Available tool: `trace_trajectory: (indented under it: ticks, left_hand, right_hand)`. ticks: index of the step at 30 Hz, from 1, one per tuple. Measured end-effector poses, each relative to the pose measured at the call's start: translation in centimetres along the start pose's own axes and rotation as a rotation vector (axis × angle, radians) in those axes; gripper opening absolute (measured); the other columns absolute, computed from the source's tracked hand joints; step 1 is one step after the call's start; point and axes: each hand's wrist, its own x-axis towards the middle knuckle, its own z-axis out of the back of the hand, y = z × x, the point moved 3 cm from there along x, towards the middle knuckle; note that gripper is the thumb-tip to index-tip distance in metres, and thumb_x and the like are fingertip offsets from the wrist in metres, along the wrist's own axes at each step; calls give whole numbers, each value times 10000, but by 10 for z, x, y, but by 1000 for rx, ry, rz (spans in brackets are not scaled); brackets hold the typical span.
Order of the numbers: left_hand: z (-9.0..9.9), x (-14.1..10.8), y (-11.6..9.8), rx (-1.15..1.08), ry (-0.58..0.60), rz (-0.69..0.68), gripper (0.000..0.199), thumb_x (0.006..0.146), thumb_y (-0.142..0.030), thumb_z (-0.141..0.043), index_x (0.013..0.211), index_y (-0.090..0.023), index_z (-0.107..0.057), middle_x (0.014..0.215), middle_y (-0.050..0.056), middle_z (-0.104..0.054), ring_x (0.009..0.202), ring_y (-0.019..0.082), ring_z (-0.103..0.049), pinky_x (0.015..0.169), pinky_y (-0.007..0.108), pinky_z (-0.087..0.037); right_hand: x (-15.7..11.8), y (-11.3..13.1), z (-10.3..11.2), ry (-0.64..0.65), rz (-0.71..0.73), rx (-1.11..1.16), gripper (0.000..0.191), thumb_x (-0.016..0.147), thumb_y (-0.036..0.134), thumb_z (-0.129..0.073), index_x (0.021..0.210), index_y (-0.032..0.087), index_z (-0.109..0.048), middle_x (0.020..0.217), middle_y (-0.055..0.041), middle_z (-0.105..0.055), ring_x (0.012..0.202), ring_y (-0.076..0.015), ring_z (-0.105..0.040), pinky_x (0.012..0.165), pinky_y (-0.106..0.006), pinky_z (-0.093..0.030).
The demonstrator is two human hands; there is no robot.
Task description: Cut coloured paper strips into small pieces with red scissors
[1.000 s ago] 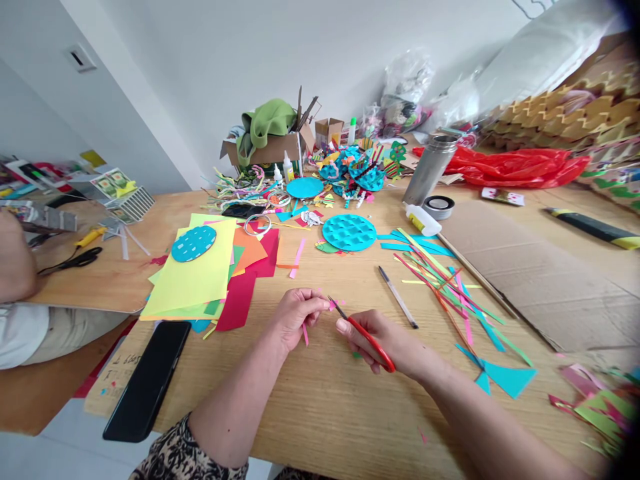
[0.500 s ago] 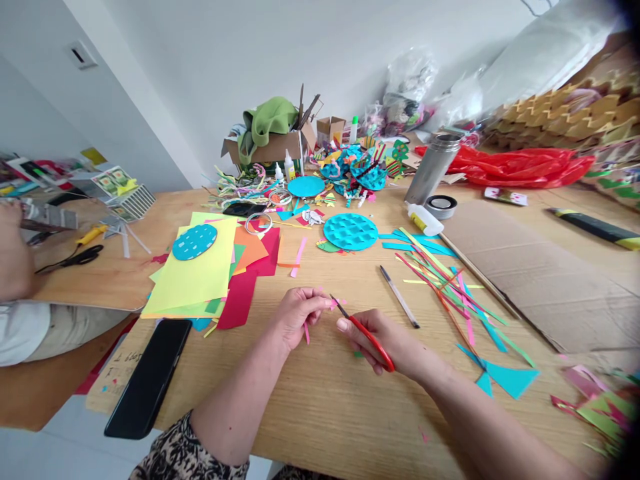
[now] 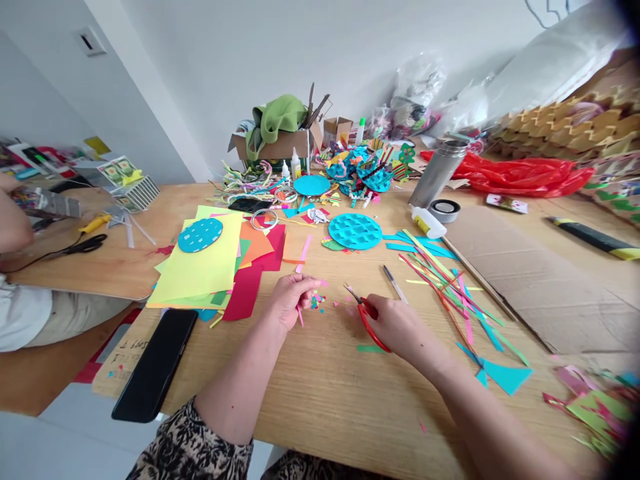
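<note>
My left hand (image 3: pixel 293 300) pinches a narrow pink paper strip (image 3: pixel 300 315); one end sticks out past the fingertips and the other hangs below the hand. In my right hand (image 3: pixel 387 320) are red-handled scissors (image 3: pixel 369 323), their blades slightly apart and pointing toward the left hand without touching the strip. Tiny coloured paper bits (image 3: pixel 318 301) lie on the table beside my left fingers. A green paper piece (image 3: pixel 369 349) lies below the scissors. Beyond the hands sits a blue disc with a textured surface (image 3: pixel 355 231).
Stacked coloured paper (image 3: pixel 195 267) and a black phone (image 3: pixel 155 367) lie left. To the right are a pen (image 3: pixel 395 283), paper strips (image 3: pixel 450 287), a metal flask (image 3: pixel 439 173) and cardboard (image 3: pixel 545 280). Another person's arm (image 3: pixel 13 220) rests at the far left.
The scissors and my right hand have drawn back from the pink strip, leaving a gap. My left hand has shifted slightly left, and the small paper bits now show between the hands.
</note>
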Motion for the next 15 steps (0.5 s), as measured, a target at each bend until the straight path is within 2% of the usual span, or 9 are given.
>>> trace_trajectory:
  ticks: [3,6,9,11,15]
  left_hand:
    - [9,2,-6,-28,-49,-21,205,530,-244,-759,637,-112,-643,412,-67,-418,381,22,-317,390,182,-218]
    - [15,4,-10,-57,-79,-49,206,519,-238,-764,628,-109,-644,420,-62,-428,385,21,-324,380,175,-217]
    - [17,5,-11,-81,-74,-53,199,517,-230,-761,618,-108,-641,418,-60,-429,380,21,-327,375,173,-215]
    - [17,6,-11,-83,-70,-52,200,517,-229,-761,618,-110,-637,418,-63,-429,372,18,-323,372,173,-211]
    - [16,6,-11,-95,-65,-59,208,516,-229,-763,625,-114,-628,413,-71,-421,359,20,-326,368,180,-205]
  right_hand:
    - [-4,1,4,18,-7,-168,289,895,374,-404,774,178,-577,757,-148,-688,700,-259,-665,551,-298,-368]
    - [-4,3,10,90,29,-160,361,878,472,-434,759,171,-593,777,-164,-694,737,-283,-668,578,-313,-395]
    - [-1,5,19,189,64,49,480,849,599,-420,666,181,-567,737,-153,-687,703,-260,-655,571,-303,-396]
    - [1,6,22,288,42,230,545,849,640,-373,611,179,-539,666,-125,-677,604,-206,-634,533,-278,-394]
    - [6,2,16,553,-106,839,631,833,701,-294,600,162,-524,478,-29,-587,386,-101,-511,388,-199,-283]
